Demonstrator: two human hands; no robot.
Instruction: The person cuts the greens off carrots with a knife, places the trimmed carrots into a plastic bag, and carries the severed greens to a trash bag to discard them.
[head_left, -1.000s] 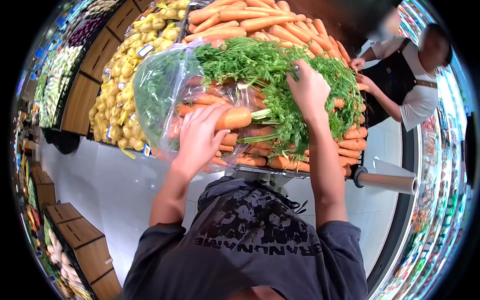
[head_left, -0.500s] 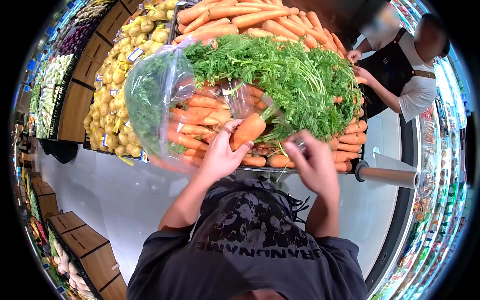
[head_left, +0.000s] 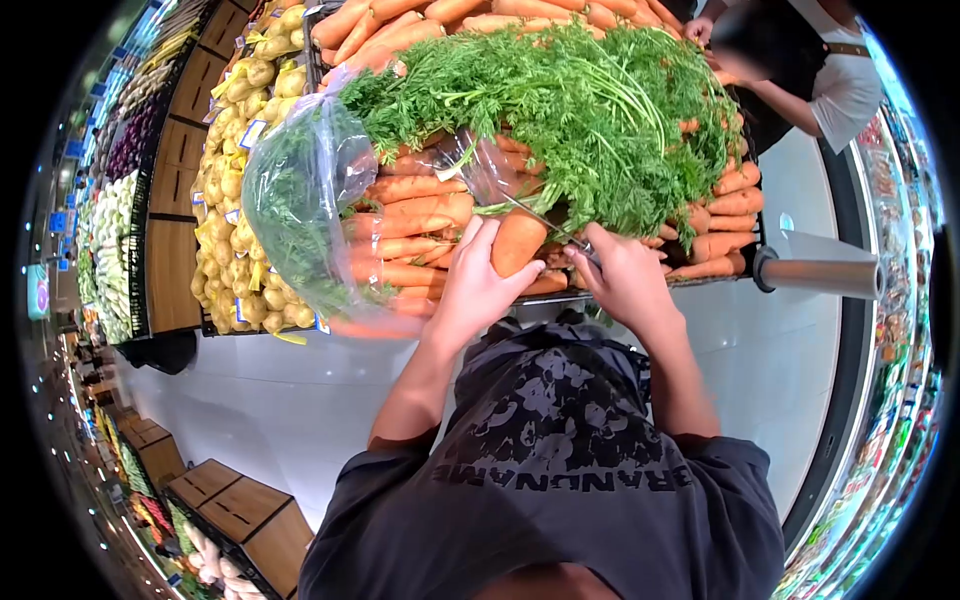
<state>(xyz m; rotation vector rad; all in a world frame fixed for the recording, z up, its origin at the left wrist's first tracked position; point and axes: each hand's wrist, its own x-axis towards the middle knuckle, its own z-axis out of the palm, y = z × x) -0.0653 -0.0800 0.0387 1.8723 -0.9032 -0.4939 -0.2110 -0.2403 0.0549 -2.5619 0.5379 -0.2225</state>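
Observation:
My left hand [head_left: 477,272] is closed around a thick orange carrot [head_left: 519,241], its top end facing away from me. In my right hand [head_left: 628,272] is a knife [head_left: 547,223], whose thin blade lies across the carrot's top, by the stalks. My right fingers wrap the handle and hide most of it. Beyond both hands spreads a heap of leafy carrot greens [head_left: 610,130]. To the left, a clear plastic bag [head_left: 300,215] with greens showing through it rests over rows of carrots [head_left: 405,188].
Potatoes [head_left: 235,190] in yellow-tied nets fill the display at left. A roll [head_left: 825,275] sticks out from the stand's right corner. At upper right stands another person [head_left: 835,85], hands near the greens. Wooden cabinets [head_left: 240,505] stand at lower left, refrigerated shelves along the right.
My right hand has come up to the carrot, and the knife blade now crosses its top. The carrot has turned in my left hand. The whole view has shifted.

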